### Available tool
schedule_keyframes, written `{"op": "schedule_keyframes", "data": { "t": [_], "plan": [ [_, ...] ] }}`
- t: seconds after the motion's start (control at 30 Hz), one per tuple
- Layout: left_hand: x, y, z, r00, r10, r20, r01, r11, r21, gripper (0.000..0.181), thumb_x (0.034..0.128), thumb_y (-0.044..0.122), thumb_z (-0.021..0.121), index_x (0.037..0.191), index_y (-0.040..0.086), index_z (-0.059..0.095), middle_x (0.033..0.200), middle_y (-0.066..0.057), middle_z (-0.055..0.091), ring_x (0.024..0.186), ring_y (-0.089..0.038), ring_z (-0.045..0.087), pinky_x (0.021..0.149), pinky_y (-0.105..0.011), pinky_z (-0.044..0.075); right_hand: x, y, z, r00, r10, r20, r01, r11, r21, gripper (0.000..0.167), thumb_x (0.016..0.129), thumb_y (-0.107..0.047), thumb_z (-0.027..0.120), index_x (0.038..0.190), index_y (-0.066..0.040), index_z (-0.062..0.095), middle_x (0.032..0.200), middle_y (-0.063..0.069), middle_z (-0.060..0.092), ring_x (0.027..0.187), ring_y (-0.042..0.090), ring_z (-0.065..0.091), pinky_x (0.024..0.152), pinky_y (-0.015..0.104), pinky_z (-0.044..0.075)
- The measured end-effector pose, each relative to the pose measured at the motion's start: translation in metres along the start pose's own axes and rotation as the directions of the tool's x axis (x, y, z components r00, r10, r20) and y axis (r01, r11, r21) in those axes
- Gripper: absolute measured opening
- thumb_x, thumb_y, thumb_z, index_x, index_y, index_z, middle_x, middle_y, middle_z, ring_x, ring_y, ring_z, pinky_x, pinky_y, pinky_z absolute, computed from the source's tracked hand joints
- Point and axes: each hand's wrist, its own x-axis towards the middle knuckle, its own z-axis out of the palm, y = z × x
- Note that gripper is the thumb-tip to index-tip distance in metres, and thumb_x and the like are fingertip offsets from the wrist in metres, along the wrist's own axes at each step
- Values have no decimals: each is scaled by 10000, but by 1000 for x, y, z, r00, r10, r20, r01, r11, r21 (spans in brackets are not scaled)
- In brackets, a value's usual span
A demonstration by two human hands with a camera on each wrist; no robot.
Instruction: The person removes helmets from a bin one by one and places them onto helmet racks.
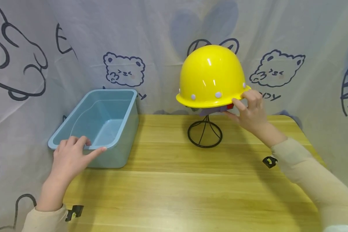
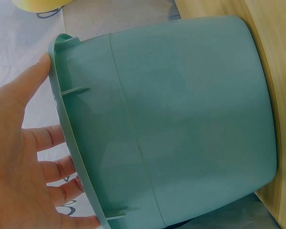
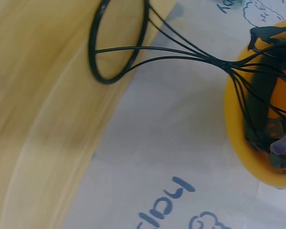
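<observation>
A yellow hard hat [image 1: 211, 75] sits on a black wire stand [image 1: 205, 146], whose ring base stands on the table. My right hand [image 1: 250, 109] pinches the brim at its right side, index finger on the edge and thumb below. From below, the right wrist view shows the helmet's dark inner straps [image 3: 262, 95] and the stand's wires running up into it; the hand itself is out of that view. My left hand [image 1: 71, 156] rests on the near rim of a blue-green plastic bin [image 1: 130, 112], fingers over the edge and thumb stretched along it.
The wooden table [image 1: 174, 193] reaches back to a pale printed curtain [image 1: 159, 42], which also hangs at both sides. The bin stands at the back left, left of the helmet stand. Black clips [image 1: 269, 161] show by both sleeves.
</observation>
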Motion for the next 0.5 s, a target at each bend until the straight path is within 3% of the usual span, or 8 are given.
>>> {"op": "schedule_keyframes", "data": {
  "t": [0.5],
  "plan": [
    [0,-2,1,1000,5,-9,-5,1000,-1,702,852,728,519,1092,69,548,1169,-260,467,1066,-525,375,796,-668,302,-21,-3,-18,996,-58,73,51,994,101,426,962,-455,535,1231,-128,486,1176,202,439,1031,392,430,836,517,399]
  ]
}}
